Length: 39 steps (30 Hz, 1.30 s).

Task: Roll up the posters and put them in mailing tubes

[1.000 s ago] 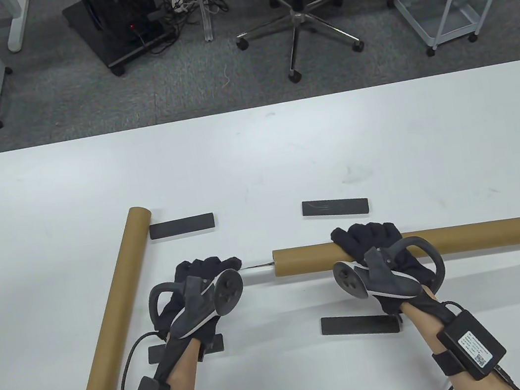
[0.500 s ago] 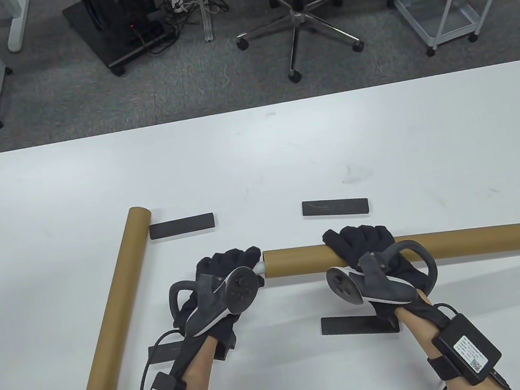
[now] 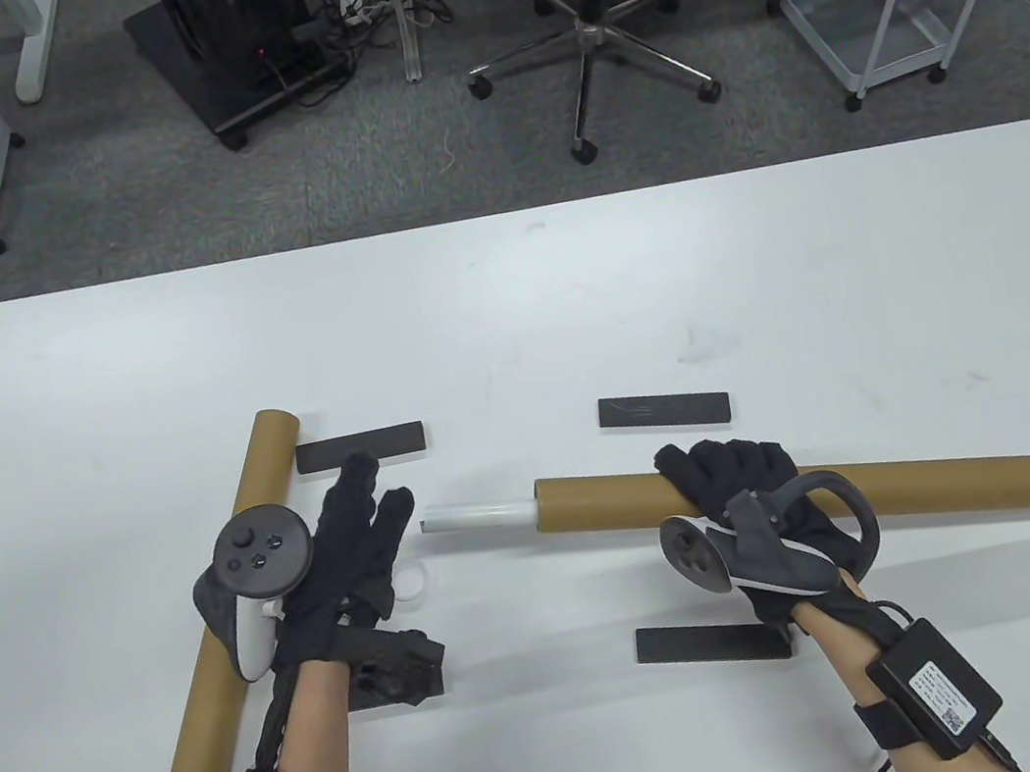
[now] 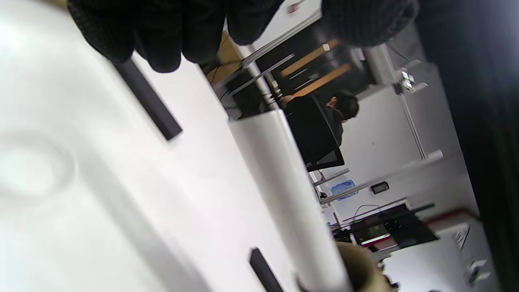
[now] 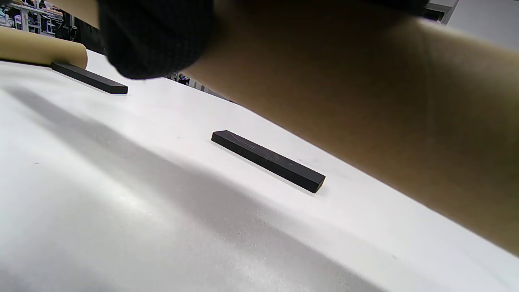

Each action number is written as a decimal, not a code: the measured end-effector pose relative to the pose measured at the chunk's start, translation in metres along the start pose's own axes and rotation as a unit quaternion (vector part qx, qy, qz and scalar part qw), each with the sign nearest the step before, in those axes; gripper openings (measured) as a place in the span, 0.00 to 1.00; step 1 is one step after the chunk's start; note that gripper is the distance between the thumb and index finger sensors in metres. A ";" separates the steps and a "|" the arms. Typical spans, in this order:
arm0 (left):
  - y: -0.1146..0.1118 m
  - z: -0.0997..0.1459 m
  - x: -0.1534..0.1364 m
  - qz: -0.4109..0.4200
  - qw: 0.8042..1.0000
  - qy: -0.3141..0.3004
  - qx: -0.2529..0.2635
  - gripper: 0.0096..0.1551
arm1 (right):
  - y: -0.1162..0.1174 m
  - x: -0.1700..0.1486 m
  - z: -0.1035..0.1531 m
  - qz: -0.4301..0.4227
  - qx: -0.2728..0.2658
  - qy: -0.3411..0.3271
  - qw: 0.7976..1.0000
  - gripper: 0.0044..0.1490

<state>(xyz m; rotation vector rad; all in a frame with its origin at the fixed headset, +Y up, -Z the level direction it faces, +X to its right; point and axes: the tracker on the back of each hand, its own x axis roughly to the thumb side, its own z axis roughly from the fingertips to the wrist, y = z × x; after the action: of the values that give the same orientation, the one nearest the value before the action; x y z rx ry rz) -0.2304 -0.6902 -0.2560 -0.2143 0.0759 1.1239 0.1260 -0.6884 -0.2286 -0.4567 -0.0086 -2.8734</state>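
Note:
A brown mailing tube [image 3: 892, 489] lies across the table, and my right hand [image 3: 730, 473] grips it from above near its left end. It fills the right wrist view [image 5: 344, 101]. A rolled white poster [image 3: 478, 517] sticks out of the tube's left opening; it also shows in the left wrist view [image 4: 279, 182]. My left hand [image 3: 370, 521] is open with its fingers spread, just left of the poster's end and apart from it, holding nothing. A white ring-shaped cap [image 3: 411, 586] lies on the table by the left hand.
A second brown tube [image 3: 224, 656] lies diagonally at the left, partly under my left wrist. Several black bars lie on the white table [image 3: 559, 298]: far left [image 3: 361, 447], far right [image 3: 665, 409], near right [image 3: 713, 642], near left [image 3: 396, 671].
My left hand has let go of the poster's end, pulled back to the left and opened. The tube has shifted right, and more of the white poster now sticks out.

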 end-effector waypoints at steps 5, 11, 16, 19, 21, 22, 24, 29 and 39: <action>-0.013 -0.002 -0.001 0.049 0.997 -0.012 -0.050 0.55 | 0.000 -0.001 0.000 -0.001 0.002 0.002 1.000 0.52; -0.050 -0.005 0.002 0.074 0.990 -0.024 -0.121 0.57 | -0.001 0.003 -0.001 0.004 0.000 -0.004 1.000 0.52; -0.079 -0.001 0.010 0.086 0.981 -0.040 -0.167 0.59 | -0.002 0.008 0.000 0.011 -0.002 -0.011 1.000 0.52; -0.093 0.004 0.017 0.033 0.986 -0.069 -0.150 0.60 | -0.003 0.011 0.000 0.007 -0.005 -0.015 1.000 0.52; -0.100 0.006 0.019 0.033 0.984 -0.072 -0.158 0.60 | -0.004 0.012 0.000 0.001 -0.007 -0.015 1.000 0.52; -0.104 0.006 0.021 0.038 0.983 -0.075 -0.164 0.60 | -0.004 0.013 0.000 0.002 -0.008 -0.015 1.000 0.52; -0.108 0.006 0.022 0.027 0.982 -0.077 -0.169 0.60 | -0.005 0.015 -0.001 0.010 -0.006 -0.014 1.000 0.52; -0.104 0.001 0.022 -0.006 0.982 -0.077 -0.174 0.59 | -0.004 0.013 -0.001 0.019 -0.003 -0.008 1.000 0.52; -0.058 -0.004 0.013 -0.349 0.934 -0.055 -0.054 0.54 | -0.003 0.004 0.000 0.005 0.004 0.004 1.000 0.52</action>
<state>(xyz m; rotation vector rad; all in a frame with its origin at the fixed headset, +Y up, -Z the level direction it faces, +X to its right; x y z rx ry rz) -0.1721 -0.7038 -0.2543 -0.2502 -0.1550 0.4265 0.1219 -0.6867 -0.2269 -0.4434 -0.0169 -2.8643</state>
